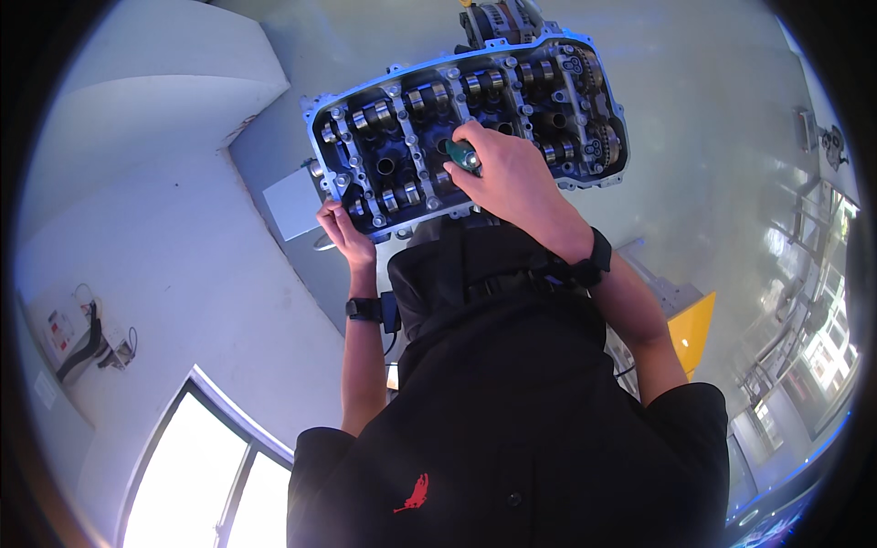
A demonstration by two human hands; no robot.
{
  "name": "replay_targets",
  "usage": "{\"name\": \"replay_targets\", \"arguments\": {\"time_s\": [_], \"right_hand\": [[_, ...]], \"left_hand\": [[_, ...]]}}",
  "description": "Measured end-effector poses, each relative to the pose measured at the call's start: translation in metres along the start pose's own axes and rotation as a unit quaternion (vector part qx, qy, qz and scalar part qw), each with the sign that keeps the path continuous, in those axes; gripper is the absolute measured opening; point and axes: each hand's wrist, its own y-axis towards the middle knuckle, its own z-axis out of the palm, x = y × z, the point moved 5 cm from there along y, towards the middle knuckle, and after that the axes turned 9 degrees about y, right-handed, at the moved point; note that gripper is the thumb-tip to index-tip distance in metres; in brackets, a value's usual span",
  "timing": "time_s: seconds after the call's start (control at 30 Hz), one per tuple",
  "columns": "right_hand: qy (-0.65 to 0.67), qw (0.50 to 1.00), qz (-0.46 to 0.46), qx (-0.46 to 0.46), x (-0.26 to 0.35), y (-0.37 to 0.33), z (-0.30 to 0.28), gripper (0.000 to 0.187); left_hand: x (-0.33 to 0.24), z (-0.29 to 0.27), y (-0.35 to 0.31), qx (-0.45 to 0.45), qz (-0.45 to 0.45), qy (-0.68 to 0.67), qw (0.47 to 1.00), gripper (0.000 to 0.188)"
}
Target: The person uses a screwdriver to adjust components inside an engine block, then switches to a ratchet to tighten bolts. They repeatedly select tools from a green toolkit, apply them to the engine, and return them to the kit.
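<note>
An engine cylinder head (pixel 413 146) with its cover off lies before me, its camshafts and cam lobes exposed. My right hand (pixel 516 178) reaches over its middle, fingers and thumb closed round a green-handled tool (pixel 464 157). The handle's shiny round end faces up; its lower part is hidden, so I cannot tell the exact kind. At the near left corner, my left hand (pixel 349 236) curls its fingers over the rim of the cylinder head.
An alternator-like part (pixel 501 23) sits on the far side of the engine. A timing chain (pixel 589 68) runs along the right end. A light grey panel (pixel 294 203) is left of the engine, beside a white wall (pixel 183 237). A yellow panel (pixel 692 333) stands at my right.
</note>
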Motion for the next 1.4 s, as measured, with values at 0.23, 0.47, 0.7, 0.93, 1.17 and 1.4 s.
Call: {"name": "replay_targets", "arguments": {"time_s": [0.23, 0.47, 0.7, 0.93, 1.17, 1.4], "right_hand": [[-0.007, 1.000, 0.024, 0.018, -0.0007, 0.0029, 0.0037, 0.030], [0.000, 1.000, 0.027, 0.010, 0.0006, 0.0040, 0.0064, 0.029], [-0.007, 1.000, 0.010, -0.007, 0.0018, 0.0030, 0.0060, 0.029], [-0.026, 0.999, -0.017, -0.032, 0.0005, 0.0020, 0.0069, 0.029], [-0.016, 1.000, 0.010, -0.011, -0.0062, 0.0038, 0.0098, 0.030], [-0.014, 1.000, 0.002, -0.014, -0.0064, 0.0045, 0.0109, 0.030]], "left_hand": [[-0.0041, 0.0004, 0.0027, 0.000, 0.004, 0.008, 1.000, 0.013], [0.0006, -0.0014, 0.0039, 0.010, 0.003, 0.017, 1.000, 0.014], [-0.0005, -0.0001, 0.0043, 0.017, 0.016, 0.032, 0.999, 0.015], [0.0000, -0.0003, 0.0045, 0.015, 0.017, 0.031, 0.999, 0.016], [-0.0001, 0.0002, 0.0047, 0.012, 0.017, 0.035, 0.999, 0.016], [0.0010, -0.0002, 0.0044, 0.010, 0.016, 0.030, 0.999, 0.016]]}}
